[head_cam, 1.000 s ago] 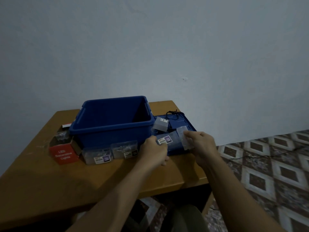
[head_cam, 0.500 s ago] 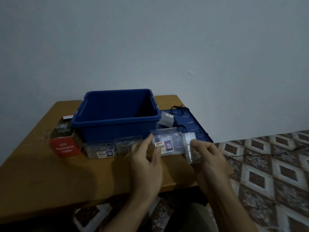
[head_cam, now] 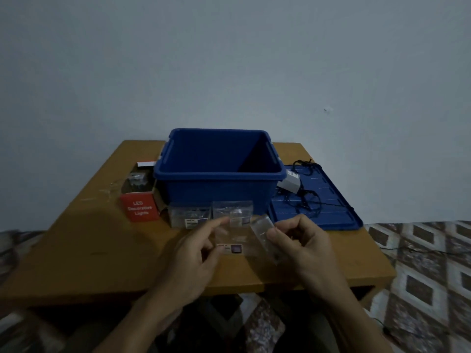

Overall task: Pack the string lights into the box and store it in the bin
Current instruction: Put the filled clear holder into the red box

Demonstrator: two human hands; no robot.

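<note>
The left hand [head_cam: 193,253] and right hand [head_cam: 303,248] hold a clear box [head_cam: 237,242] between them, lifted above the near half of the bench [head_cam: 102,248]. The left hand pinches the box's left end, forefinger stretched along its upper edge and thumb below by the small label. The right hand's fingers are curled, gripping the box's right end, where a clear flap stands tilted up; motion blur hides whether the flap is open or merely bent.

Just beyond the hands, two more clear boxes [head_cam: 187,216] sit side by side on the bench, close against the front wall of the blue bin [head_cam: 219,192]. The bin stands open-topped, straight ahead of the hands. Beyond the right hand and beside the bin lies the blue lid [head_cam: 331,215], flat, its far corner overhanging the bench edge. The string lights [head_cam: 307,200], a loose black tangle with a grey adapter [head_cam: 289,184], rest on that lid. Beyond the left hand and to its left, a red carton [head_cam: 140,208] marked LED Decorative Lights stands beside the bin.

Bare wood stretches left of the left hand and beneath both wrists to the near edge. A plain pale wall [head_cam: 229,59] backs the bench; a patterned tile floor [head_cam: 420,266] shows to the right.
</note>
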